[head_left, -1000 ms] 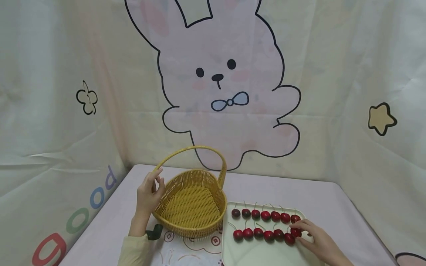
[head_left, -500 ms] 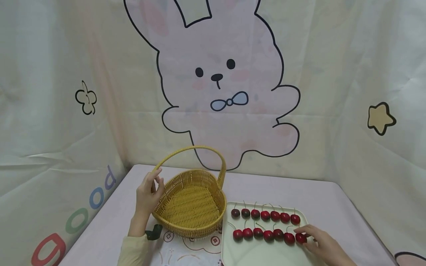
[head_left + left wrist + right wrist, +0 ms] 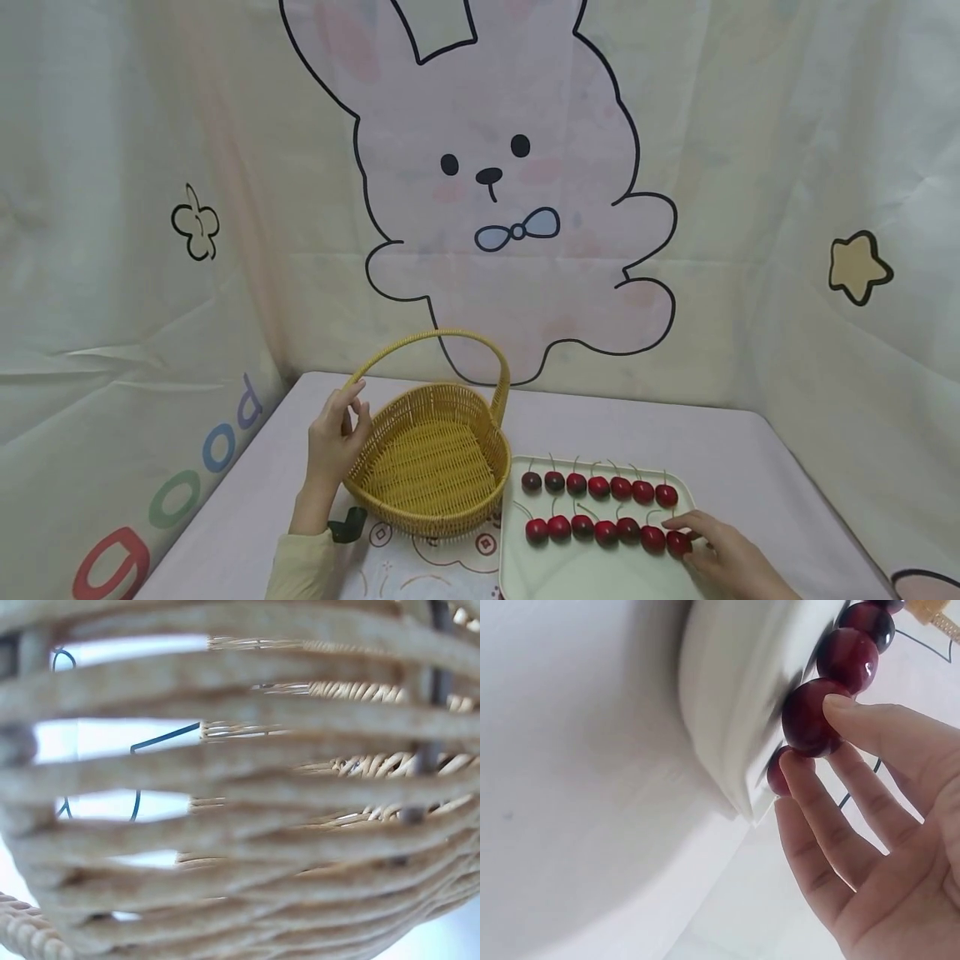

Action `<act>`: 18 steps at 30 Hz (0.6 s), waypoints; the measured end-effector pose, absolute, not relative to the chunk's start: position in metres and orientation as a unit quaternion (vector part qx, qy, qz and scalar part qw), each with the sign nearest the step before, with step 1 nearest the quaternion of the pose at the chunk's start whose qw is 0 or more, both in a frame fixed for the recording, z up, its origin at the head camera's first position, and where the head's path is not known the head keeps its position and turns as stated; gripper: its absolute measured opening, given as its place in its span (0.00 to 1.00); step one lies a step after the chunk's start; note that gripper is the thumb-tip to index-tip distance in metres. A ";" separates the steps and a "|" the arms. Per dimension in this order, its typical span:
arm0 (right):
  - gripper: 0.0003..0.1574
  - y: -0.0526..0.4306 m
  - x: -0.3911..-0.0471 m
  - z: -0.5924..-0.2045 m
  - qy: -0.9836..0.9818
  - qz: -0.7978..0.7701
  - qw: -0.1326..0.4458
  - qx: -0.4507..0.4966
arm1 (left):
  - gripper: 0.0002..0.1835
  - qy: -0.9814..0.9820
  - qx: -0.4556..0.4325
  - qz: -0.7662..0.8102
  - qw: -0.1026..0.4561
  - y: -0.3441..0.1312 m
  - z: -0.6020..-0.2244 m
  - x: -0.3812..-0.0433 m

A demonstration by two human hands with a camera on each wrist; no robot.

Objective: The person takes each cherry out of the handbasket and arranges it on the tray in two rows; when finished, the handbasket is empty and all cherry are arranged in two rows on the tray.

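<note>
My left hand (image 3: pixel 339 437) holds the yellow woven basket (image 3: pixel 431 467) at the left foot of its arched handle (image 3: pixel 457 333), fingers bent there. Close up in the left wrist view, the basket's woven wall (image 3: pixel 225 772) fills the picture and hides that hand. My right hand (image 3: pixel 731 554) pinches a dark red cherry (image 3: pixel 808 724) between thumb and fingertips. That cherry sits at the right end of the front row on the cream tray (image 3: pixel 592 575). Behind it lies a back row of cherries (image 3: pixel 598 487), stems pointing away.
Basket and tray stand side by side, nearly touching. Under the basket's front lies a patterned cloth (image 3: pixel 427 575) on the pale pink tablecloth (image 3: pixel 637 421). A curtain with a rabbit print (image 3: pixel 510 275) hangs behind the table.
My right hand has moved slightly right and nearer with the pinched cherry, from close by the back row to the end of the front row. Left hand and basket have not moved.
</note>
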State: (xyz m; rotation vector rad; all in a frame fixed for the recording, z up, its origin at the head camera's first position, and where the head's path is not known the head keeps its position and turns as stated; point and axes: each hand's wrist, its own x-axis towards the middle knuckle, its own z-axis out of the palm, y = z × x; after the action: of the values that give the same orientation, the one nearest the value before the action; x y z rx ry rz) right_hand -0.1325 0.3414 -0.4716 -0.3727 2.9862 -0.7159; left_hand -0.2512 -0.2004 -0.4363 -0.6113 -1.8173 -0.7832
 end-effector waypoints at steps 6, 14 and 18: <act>0.26 0.341 -0.133 -0.470 0.961 -0.253 0.044 -0.098 | 0.19 -0.754 -0.260 -0.314 0.515 -0.200 -0.435 -0.251; 0.24 0.345 -0.131 -0.470 0.965 -0.231 0.028 -0.125 | 0.26 -0.757 -0.266 -0.315 0.507 -0.202 -0.438 -0.250; 0.25 0.347 -0.129 -0.470 0.969 -0.195 -0.031 -0.149 | 0.27 -0.751 -0.277 -0.334 0.498 -0.203 -0.437 -0.249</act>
State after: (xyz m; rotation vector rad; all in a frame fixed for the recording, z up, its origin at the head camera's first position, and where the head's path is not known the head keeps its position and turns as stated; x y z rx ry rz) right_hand -0.1288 0.3467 -0.4699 -0.4772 3.1050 -0.6264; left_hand -0.2490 -0.2033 -0.4371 -0.6700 -1.8173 -0.8080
